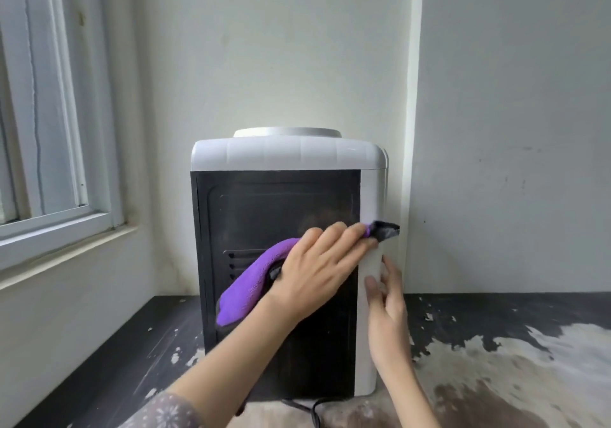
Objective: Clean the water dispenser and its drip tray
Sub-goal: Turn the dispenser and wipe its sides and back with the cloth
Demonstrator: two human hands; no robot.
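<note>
Water dispenser (287, 216): a countertop unit stood on the tabletop (515, 361) against the wall, turned with its back to the camera; white top cap and white side panel, a round bottle seat on top.
Back panel (251, 202): black, with horizontal vent slots in its left middle part, partly hidden by the cloth.
Left hand (317, 268): lay flat over the cloth on the black back panel, fingers stretched out toward the right edge of the dispenser, pressing the cloth against the surface rather than curling round it.
Microfibre cloth (251, 282): purple with a grey underside, trapped between the left hand and the back panel; one end hung down to the lower left of the hand, the other, a dark grey tip, stuck out past the fingertips over the white corner of the dispenser.
Right hand (386, 298): rested against the white right side panel, fingers straight and loose, thumb on the near edge; it grasped nothing.
Drip tray: not visible from this side, since the front of the dispenser faced away.
Power cord (307, 409): a dark cable ran out from under the base toward the camera.
Tabletop: dark coating badly worn, with pale flaked patches to the right and front of the dispenser.
Window (49, 149): white-framed, on the left wall, its sill above the tabletop level.
Sleeve (165, 411): patterned grey fabric on the left forearm at the bottom edge.
</note>
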